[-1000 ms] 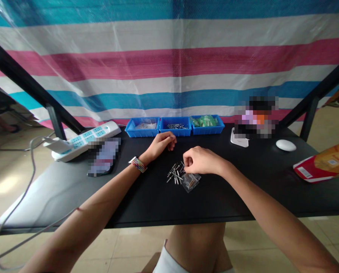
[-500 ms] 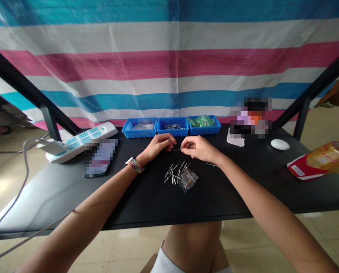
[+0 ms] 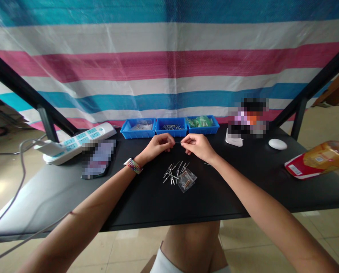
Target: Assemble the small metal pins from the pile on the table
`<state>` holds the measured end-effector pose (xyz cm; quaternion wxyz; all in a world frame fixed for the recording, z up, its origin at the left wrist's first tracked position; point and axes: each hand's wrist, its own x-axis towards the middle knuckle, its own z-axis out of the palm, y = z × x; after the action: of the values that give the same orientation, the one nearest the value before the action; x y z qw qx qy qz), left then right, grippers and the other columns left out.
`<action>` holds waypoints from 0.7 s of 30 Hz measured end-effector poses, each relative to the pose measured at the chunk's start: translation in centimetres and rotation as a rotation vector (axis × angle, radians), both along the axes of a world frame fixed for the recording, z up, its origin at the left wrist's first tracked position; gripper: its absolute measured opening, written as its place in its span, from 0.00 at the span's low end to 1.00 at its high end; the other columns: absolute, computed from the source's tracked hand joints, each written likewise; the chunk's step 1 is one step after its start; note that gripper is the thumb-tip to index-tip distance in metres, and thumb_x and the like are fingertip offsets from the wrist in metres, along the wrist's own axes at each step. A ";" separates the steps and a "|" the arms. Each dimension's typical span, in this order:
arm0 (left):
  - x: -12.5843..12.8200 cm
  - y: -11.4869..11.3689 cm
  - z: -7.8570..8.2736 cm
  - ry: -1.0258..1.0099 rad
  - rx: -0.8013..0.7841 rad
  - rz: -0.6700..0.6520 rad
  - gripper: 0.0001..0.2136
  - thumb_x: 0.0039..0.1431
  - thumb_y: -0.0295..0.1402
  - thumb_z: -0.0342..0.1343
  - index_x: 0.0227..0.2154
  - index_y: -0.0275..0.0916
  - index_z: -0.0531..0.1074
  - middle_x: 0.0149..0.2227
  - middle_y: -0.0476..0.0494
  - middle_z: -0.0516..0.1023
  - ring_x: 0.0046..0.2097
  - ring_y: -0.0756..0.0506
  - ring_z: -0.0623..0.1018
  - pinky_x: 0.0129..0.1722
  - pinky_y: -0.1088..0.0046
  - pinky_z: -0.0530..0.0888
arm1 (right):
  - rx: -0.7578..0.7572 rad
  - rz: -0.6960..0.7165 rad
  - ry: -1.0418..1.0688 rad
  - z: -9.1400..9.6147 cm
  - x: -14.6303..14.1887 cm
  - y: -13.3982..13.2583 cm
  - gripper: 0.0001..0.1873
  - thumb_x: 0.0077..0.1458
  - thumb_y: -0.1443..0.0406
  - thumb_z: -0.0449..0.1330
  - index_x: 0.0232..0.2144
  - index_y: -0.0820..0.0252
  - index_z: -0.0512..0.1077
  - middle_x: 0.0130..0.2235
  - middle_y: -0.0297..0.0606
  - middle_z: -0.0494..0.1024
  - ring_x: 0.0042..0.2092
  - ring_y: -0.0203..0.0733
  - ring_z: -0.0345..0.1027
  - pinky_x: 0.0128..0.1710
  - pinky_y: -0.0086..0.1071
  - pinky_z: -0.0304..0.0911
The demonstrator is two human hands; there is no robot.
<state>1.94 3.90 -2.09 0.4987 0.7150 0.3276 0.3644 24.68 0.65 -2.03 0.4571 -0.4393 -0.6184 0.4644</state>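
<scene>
Just in front of the blue bins, a thin metal blind rivet (image 3: 178,143) spans the small gap between my two hands. The fingers of my left hand (image 3: 159,144) are pinched at its left end. At its right end, my right hand (image 3: 197,145) grips it between thumb and forefinger. Nearer me lies a loose pile of blind rivets (image 3: 172,174) on the black table. A small clear bag (image 3: 187,181) with brownish pieces inside touches the pile's right side. One more rivet (image 3: 207,164) lies partly behind my right wrist.
Three blue bins hold clear bags (image 3: 142,126), rivets (image 3: 172,127) and green bags (image 3: 201,121). On the left are a power strip (image 3: 81,142) and a blurred dark item (image 3: 99,159). To the right lie a white box (image 3: 233,138), a white oval object (image 3: 278,144) and a bottle (image 3: 317,159).
My right fingers have shifted on the rivet, which now stretches straight between both hands; earlier it hung lower, at the right fingertips. The whole view has slid slightly.
</scene>
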 end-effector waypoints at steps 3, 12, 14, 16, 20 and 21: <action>0.0 0.0 0.1 -0.003 0.024 -0.002 0.13 0.61 0.42 0.64 0.32 0.36 0.74 0.28 0.48 0.76 0.28 0.51 0.75 0.29 0.77 0.73 | -0.005 -0.007 0.052 -0.1 -0.4 -0.1 0.12 0.48 0.59 0.70 0.32 0.59 0.77 0.29 0.35 0.79 0.26 0.38 0.76 0.23 0.28 0.72; 0.1 0.4 -0.6 0.034 0.006 0.030 0.18 0.63 0.47 0.60 0.29 0.36 0.75 0.25 0.48 0.76 0.26 0.51 0.74 0.28 0.77 0.71 | 0.074 -0.059 0.022 -0.4 -0.7 -0.4 0.11 0.52 0.58 0.68 0.34 0.58 0.75 0.33 0.34 0.78 0.26 0.35 0.75 0.24 0.27 0.68; 0.1 0.4 -0.5 0.039 -0.011 0.036 0.18 0.64 0.47 0.59 0.30 0.36 0.76 0.25 0.47 0.77 0.26 0.51 0.75 0.29 0.77 0.72 | 0.090 -0.082 -0.020 -0.5 -0.6 -0.3 0.12 0.54 0.55 0.67 0.34 0.58 0.76 0.34 0.35 0.80 0.26 0.35 0.74 0.23 0.27 0.67; 0.0 0.3 -0.3 0.040 -0.016 0.032 0.17 0.64 0.47 0.59 0.32 0.36 0.76 0.26 0.47 0.77 0.27 0.50 0.75 0.29 0.76 0.72 | 0.107 -0.099 -0.060 -0.7 -0.6 -0.2 0.14 0.57 0.53 0.66 0.34 0.58 0.76 0.34 0.36 0.81 0.25 0.35 0.73 0.23 0.27 0.65; 0.0 0.1 -0.1 -0.004 -0.034 0.028 0.16 0.62 0.46 0.63 0.34 0.36 0.74 0.27 0.49 0.77 0.27 0.51 0.76 0.28 0.77 0.72 | 0.128 -0.110 -0.091 -1.0 -0.5 -0.1 0.17 0.59 0.50 0.65 0.34 0.58 0.77 0.34 0.38 0.83 0.24 0.36 0.72 0.23 0.28 0.64; 0.0 0.1 -0.1 -0.017 -0.039 0.025 0.16 0.61 0.46 0.65 0.35 0.37 0.74 0.27 0.49 0.76 0.27 0.51 0.76 0.28 0.77 0.72 | 0.132 -0.110 -0.095 -1.0 -0.5 -0.1 0.17 0.60 0.50 0.65 0.34 0.58 0.76 0.34 0.38 0.83 0.24 0.36 0.72 0.23 0.28 0.64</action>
<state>1.97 3.99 -2.24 0.5108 0.6979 0.3391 0.3701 24.20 0.59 -3.06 0.4800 -0.4633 -0.6434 0.3755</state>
